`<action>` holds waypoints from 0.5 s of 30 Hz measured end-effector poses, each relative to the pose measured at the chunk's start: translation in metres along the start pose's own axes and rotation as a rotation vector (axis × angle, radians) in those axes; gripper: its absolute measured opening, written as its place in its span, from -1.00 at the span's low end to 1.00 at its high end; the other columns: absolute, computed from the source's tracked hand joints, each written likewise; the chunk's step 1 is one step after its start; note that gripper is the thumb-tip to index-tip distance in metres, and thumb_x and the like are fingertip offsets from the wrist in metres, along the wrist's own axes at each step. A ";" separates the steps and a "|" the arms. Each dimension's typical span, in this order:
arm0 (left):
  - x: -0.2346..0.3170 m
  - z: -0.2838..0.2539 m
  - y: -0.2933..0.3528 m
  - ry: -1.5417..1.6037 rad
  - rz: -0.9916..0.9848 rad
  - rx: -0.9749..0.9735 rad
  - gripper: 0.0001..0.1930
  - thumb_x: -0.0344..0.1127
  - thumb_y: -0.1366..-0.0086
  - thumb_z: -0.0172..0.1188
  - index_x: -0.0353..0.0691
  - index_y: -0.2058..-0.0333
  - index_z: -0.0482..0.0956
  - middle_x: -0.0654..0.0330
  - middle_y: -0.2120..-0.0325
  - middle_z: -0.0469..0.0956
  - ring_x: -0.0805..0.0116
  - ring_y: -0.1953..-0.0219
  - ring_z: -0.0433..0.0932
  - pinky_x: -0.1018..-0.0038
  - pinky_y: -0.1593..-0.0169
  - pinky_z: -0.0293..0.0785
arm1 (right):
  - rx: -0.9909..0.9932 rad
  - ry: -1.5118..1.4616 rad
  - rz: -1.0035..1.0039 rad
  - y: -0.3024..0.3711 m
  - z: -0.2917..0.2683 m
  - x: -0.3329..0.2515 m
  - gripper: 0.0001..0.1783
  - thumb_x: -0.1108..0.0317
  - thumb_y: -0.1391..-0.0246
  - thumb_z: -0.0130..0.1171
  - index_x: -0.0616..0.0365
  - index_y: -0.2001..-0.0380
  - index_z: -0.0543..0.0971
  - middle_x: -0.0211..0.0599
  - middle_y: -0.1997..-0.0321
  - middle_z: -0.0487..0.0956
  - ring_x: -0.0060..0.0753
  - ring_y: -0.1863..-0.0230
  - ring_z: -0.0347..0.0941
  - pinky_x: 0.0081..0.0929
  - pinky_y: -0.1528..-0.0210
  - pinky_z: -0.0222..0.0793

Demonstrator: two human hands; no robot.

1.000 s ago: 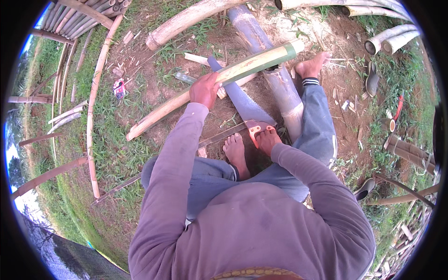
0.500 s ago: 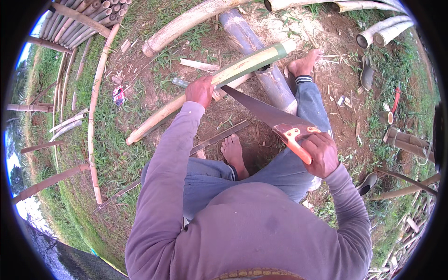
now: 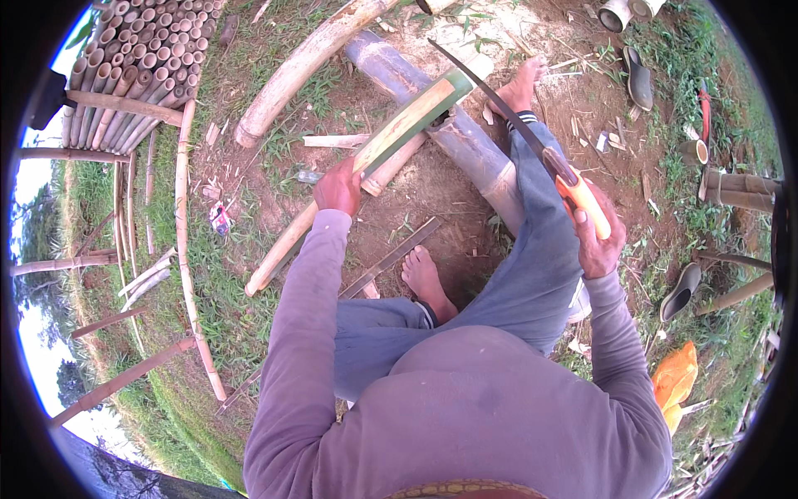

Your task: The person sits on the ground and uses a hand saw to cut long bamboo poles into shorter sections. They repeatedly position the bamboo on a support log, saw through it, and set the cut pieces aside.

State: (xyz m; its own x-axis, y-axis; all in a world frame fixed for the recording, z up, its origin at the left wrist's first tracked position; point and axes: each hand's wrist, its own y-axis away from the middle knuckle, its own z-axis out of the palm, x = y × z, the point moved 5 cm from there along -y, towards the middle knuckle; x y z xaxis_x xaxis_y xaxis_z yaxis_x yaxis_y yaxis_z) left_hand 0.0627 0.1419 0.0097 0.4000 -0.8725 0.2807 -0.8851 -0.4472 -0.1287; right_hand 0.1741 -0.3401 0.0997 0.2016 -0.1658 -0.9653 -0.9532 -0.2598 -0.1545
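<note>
My left hand point(image 3: 339, 188) is closed around a long bamboo pole point(image 3: 407, 129), green along its sides with a pale, stripped upper face. The pole slants away to the upper right and rests across a thick grey bamboo log point(image 3: 478, 162). In my right hand point(image 3: 602, 239) is the orange handle of a handsaw point(image 3: 522, 130). Its dark blade is seen nearly edge-on, pointing to the far left and passing in front of the pole's far end. Whether blade and pole touch, I cannot tell.
A thick pale bamboo pole point(image 3: 291, 75) lies beyond. Cut bamboo is stacked point(image 3: 137, 62) at the far left, near a bamboo rail point(image 3: 183, 224). A flat dark strip point(image 3: 391, 258) lies by my foot. Two dark shoes point(image 3: 638, 79) and an orange bag point(image 3: 675, 374) are at right.
The saw has left the pole beside my left hand; its blade has swung toward the far end and turned edge-on. My left hand still grips the pole. The whole view has shifted.
</note>
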 end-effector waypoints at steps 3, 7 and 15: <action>0.000 0.003 -0.002 -0.051 0.001 -0.009 -0.63 -0.30 -0.30 0.44 -0.14 -0.08 0.70 -0.01 0.06 0.76 -0.10 0.04 0.75 0.04 -0.01 0.67 | 0.033 0.051 -0.109 -0.018 0.031 0.026 -0.52 0.30 -0.38 0.39 0.35 -0.24 0.63 -0.03 -0.16 0.75 -0.23 -0.20 0.66 -0.29 -0.29 0.53; -0.003 0.005 -0.001 -0.044 0.034 -0.002 -0.60 -0.30 -0.29 0.46 -0.18 -0.09 0.70 -0.02 0.05 0.76 -0.10 0.04 0.75 0.06 -0.03 0.67 | 0.004 0.048 -0.032 -0.020 0.036 0.035 -0.53 0.33 -0.35 0.40 0.35 -0.23 0.64 0.00 -0.22 0.73 -0.21 -0.25 0.66 -0.29 -0.31 0.52; -0.001 0.004 -0.002 -0.031 0.007 -0.019 -0.60 -0.29 -0.28 0.49 -0.11 -0.10 0.73 -0.06 0.07 0.76 -0.18 0.07 0.74 0.03 0.03 0.66 | -0.077 0.067 -0.102 -0.019 0.029 0.041 -0.53 0.39 -0.33 0.41 0.36 -0.24 0.64 0.01 -0.23 0.73 -0.23 -0.23 0.68 -0.31 -0.30 0.54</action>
State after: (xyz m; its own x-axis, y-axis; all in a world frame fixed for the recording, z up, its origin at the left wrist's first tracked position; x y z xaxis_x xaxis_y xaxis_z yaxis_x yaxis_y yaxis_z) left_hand 0.0650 0.1430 0.0054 0.4005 -0.8815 0.2501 -0.8923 -0.4373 -0.1123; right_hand 0.1938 -0.3142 0.0571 0.3133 -0.1970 -0.9290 -0.9075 -0.3502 -0.2318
